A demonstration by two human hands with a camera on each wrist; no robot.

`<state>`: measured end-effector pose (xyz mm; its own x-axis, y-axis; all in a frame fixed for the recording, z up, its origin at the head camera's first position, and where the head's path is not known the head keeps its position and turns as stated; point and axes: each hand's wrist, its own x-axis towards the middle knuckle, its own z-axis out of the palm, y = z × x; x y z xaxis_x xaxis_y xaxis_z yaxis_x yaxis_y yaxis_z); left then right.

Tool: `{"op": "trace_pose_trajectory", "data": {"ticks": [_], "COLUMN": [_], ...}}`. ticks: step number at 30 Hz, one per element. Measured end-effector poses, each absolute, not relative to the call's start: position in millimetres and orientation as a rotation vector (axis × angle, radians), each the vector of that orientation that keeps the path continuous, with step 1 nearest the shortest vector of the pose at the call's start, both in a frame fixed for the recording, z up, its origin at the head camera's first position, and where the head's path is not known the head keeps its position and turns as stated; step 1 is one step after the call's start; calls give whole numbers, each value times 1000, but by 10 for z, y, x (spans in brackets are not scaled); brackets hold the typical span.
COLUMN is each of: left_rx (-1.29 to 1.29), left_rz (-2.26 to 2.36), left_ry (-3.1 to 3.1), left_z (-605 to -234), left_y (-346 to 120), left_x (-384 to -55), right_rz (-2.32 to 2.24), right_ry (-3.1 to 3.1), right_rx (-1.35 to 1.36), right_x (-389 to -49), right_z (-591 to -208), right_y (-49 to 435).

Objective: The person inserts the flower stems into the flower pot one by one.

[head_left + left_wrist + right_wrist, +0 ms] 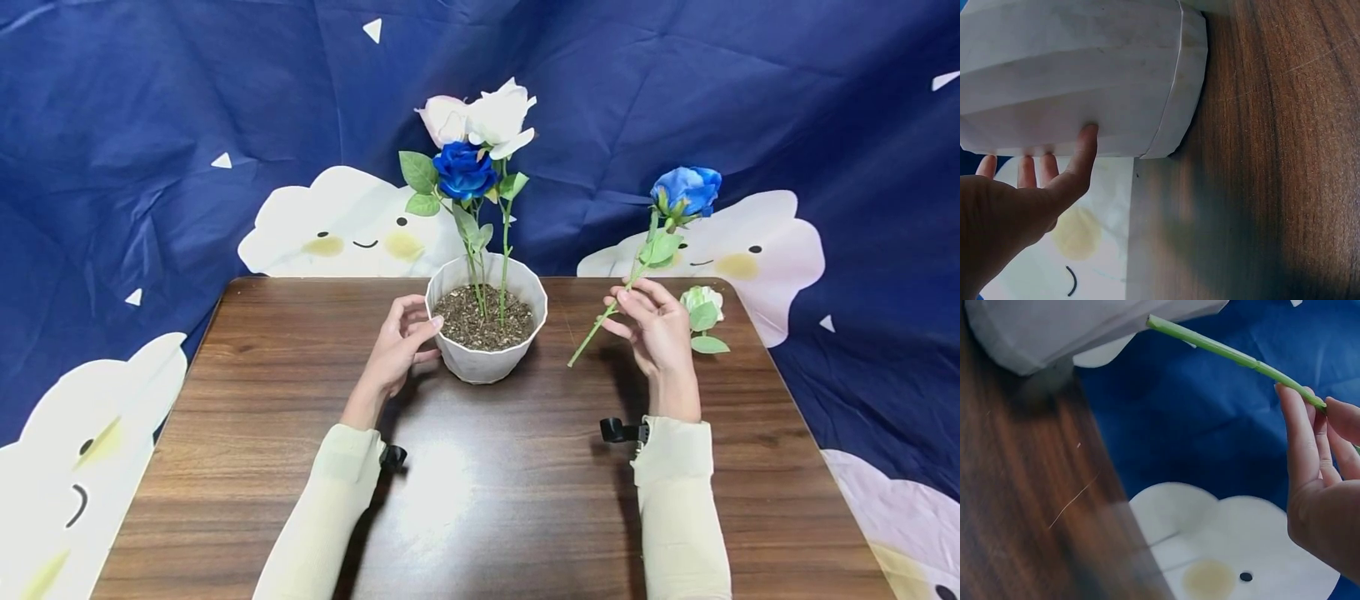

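A white faceted flowerpot (pixel 483 358) filled with dark soil (pixel 472 327) stands on the table. From the soil rise a dark blue rose (pixel 465 170), a pale pink rose (pixel 444 121) and a white rose (pixel 498 117). My left hand (pixel 405 342) rests its thumb and fingertips against the pot's left side; in the left wrist view the thumb (pixel 1079 165) touches the pot wall (pixel 1085 75). To the right of the pot, my right hand (pixel 656 325) pinches the green stem (pixel 1222 353) of a lighter blue rose (pixel 686 192). This rose is tilted, bloom up and right, its stem end pointing down-left toward the pot.
A white-green rose (pixel 703 308) with leaves lies at the table's right back, behind my right hand. The brown wooden table (pixel 525 500) ends just behind the pot, where a dark blue cloth (pixel 300 100) with cloud figures hangs.
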<state>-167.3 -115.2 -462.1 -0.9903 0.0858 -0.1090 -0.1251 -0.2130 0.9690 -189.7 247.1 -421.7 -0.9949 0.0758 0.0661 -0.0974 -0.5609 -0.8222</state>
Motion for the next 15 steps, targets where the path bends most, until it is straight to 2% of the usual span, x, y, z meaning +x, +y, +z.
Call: {"op": "trace_pose_trajectory", "data": {"ticks": [15], "left_rx": [-13], "left_rz": [2349], "left_ry": [1870], "left_z": [-4603], "left_y": [-1157], "left_x": [-1661], "right_rz": [2695], "right_ry": [-1351], "right_rx": [178], "right_x": [-1983], "right_z": [-3927], "right_y": [2157]}}
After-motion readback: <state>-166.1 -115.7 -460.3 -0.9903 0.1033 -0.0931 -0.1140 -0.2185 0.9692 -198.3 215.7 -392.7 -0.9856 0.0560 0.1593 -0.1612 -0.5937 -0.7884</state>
